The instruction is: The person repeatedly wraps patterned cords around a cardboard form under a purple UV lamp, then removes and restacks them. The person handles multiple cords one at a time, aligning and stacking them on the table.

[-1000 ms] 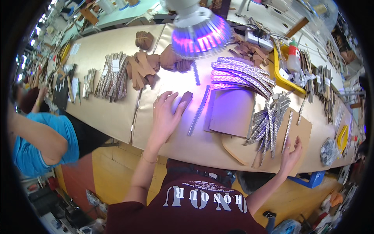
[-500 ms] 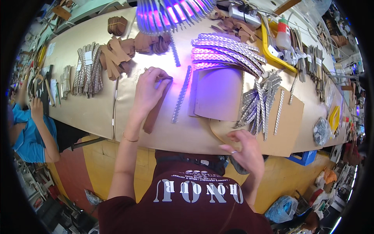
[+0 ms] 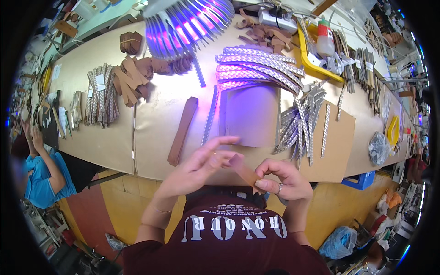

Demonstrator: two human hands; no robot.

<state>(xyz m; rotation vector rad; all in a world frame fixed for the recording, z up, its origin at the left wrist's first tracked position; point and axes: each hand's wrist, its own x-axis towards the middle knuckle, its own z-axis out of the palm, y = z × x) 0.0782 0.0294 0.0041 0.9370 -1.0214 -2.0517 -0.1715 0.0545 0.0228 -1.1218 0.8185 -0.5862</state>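
A short brown strip (image 3: 244, 172), leather-like, is pinched at its lower end between the thumb and fingers of my right hand (image 3: 288, 182), in front of my body at the table's front edge. Beside its upper end is my left hand (image 3: 196, 170), fingers stretched out and apart; whether a fingertip touches the strip I cannot tell. Left of centre, a narrow stack of brown strips (image 3: 182, 133) lies on the table. Next to it lies a silvery braided strip (image 3: 210, 114), its lower end close to my left fingers.
A finned lamp (image 3: 188, 27) glows purple over the table (image 3: 156, 114). Braided strips (image 3: 259, 68) rest across a curved brown board (image 3: 252, 114). More braided strips (image 3: 302, 121) lie right, near a yellow tray (image 3: 316, 64) and glue bottle (image 3: 325, 39). Another person (image 3: 50, 174) works at left.
My left hand has left the brown strip stack and come down toward my body. My right hand, empty before, now pinches a brown strip. The view has shifted slightly.
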